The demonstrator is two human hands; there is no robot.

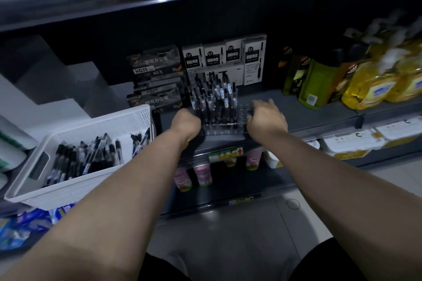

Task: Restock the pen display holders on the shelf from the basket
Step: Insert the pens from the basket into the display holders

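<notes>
On the dark shelf straight ahead of you, the clear pen display holder stands near the front edge, between your two hands. Its left and middle rows are filled with upright black pens, while the holes on its right side show bare. Your right hand lies over the holder's right end, fingers curled down onto the clear plastic and gripping it, though the hand is blurred. Your left hand is pressed against the holder's left end with the back of the hand toward you; its fingers bend away out of sight, so you cannot tell whether they clasp the holder or merely touch it. To your left, the white perforated basket sits tilted beside the shelf, well clear of both hands, with a loose heap of black pens lying in it. Behind the holder, dark pen boxes are stacked on the left and white pen boxes on the right. Farther right on the same shelf stand green bottles and yellow bottles. Below the shelf edge, a green and yellow price tag hangs above small pink bottles on the lower level.
</notes>
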